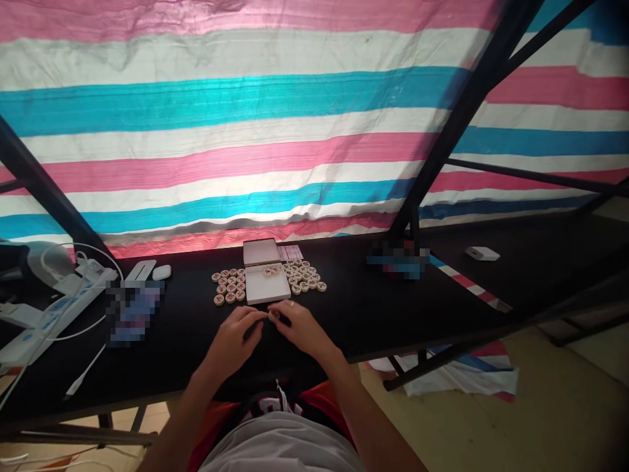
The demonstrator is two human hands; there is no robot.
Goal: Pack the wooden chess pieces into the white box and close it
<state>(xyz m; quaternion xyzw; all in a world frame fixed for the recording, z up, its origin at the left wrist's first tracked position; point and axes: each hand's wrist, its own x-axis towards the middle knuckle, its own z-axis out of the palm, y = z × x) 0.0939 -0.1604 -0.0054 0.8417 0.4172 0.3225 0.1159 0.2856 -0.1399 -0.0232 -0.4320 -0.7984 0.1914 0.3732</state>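
In front of the box, my right hand [299, 325] pinches a round Chinese chess piece [273, 316] between thumb and fingers. My left hand [236, 335] is open beside it, fingers stretched towards the piece and thumb apart; whether its fingertips touch the piece I cannot tell. Just beyond my hands lies an open white box [268, 290], with two or so pieces [271, 270] at its far side. Red-marked pieces [230, 286] stand in rows left of the box. Dark-marked pieces [304, 275] are grouped on its right.
The box's lid [261, 252] and a pink-and-white card [291, 252] lie behind. At left are a power strip [73, 305] with cables, a white earbud case [162, 271] and a blurred packet [133, 314]. Another blurred item [400, 259] sits right, on the black table [363, 308].
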